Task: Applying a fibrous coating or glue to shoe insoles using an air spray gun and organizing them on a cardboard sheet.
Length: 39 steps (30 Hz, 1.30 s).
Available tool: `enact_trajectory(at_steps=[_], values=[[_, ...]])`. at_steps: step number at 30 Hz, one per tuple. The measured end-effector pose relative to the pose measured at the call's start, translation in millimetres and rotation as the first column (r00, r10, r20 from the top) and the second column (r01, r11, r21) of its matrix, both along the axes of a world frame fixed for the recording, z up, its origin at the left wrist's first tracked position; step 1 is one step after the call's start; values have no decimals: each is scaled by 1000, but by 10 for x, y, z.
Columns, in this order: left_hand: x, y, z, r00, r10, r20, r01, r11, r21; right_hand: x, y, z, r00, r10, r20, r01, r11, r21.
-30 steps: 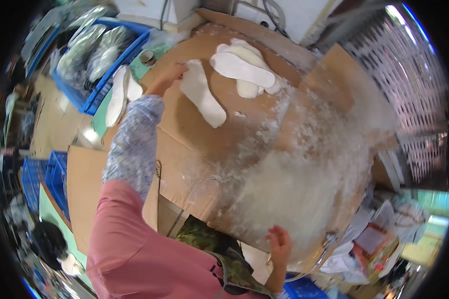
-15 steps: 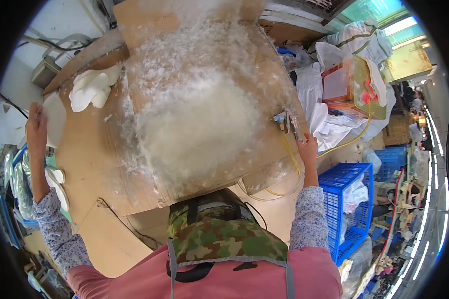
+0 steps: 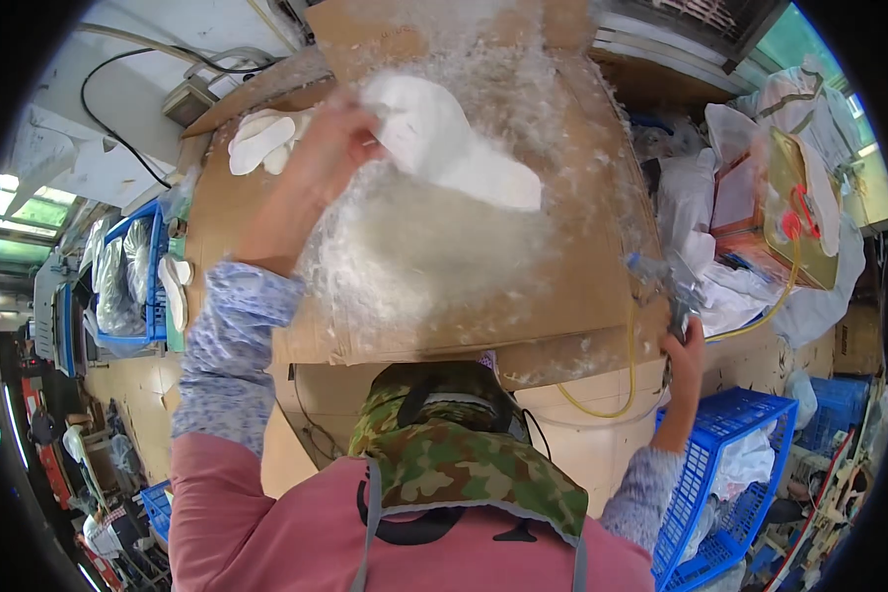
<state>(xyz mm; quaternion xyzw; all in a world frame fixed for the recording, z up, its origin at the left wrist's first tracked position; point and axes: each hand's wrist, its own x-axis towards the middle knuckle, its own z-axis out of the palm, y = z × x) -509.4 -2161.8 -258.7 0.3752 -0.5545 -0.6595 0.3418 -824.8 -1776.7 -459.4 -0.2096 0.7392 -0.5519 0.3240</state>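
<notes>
My left hand (image 3: 340, 136), slightly blurred, is closed on the heel end of a white insole (image 3: 449, 138). The insole lies over or just above a cardboard sheet (image 3: 582, 306) coated with white fluff. Just nearer to me is a thick, off-white fuzzy patch (image 3: 439, 247) on that cardboard. At the right edge of the cardboard, my right hand (image 3: 688, 350) grips a metal spray gun (image 3: 679, 296) with a yellow hose (image 3: 629, 365); its nozzle points away from me. A small pile of white insoles (image 3: 261, 143) sits beyond my left forearm.
More white insoles (image 3: 176, 286) lie at the left edge, by a blue crate (image 3: 155, 266) of plastic-wrapped things. On the right are an orange-sided container (image 3: 750, 197), white plastic sheeting (image 3: 686, 192) and a blue basket (image 3: 725, 424). A black cable (image 3: 84, 94) hangs at far left.
My left hand has come from the far left to the middle, bringing a white insole over the fluffy cardboard. My right hand and the spray gun have shifted right. The whole view has turned.
</notes>
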Motion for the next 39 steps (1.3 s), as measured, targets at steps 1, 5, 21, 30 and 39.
enact_trajectory(at_steps=[1, 5, 21, 30, 39], values=[[72, 3, -219, 995, 72, 70, -79, 992, 102, 194, 5, 296, 949, 20, 315, 35, 985, -170], [17, 131, -550, 995, 6, 103, -24, 984, 177, 728, 201, 696, 892, 81, 444, -22, 991, -135], [18, 210, 40, 957, -79, 279, 127, 979, -160, 1919, -435, 1786, 956, 264, 127, -197, 901, -387], [68, 377, 148, 980, -129, 152, 156, 970, -188, 1902, -347, 1806, 928, 356, 114, -309, 903, -298], [815, 225, -874, 958, 219, -187, -180, 962, 205, 1963, -206, 1464, 961, 246, 126, -224, 960, -166]])
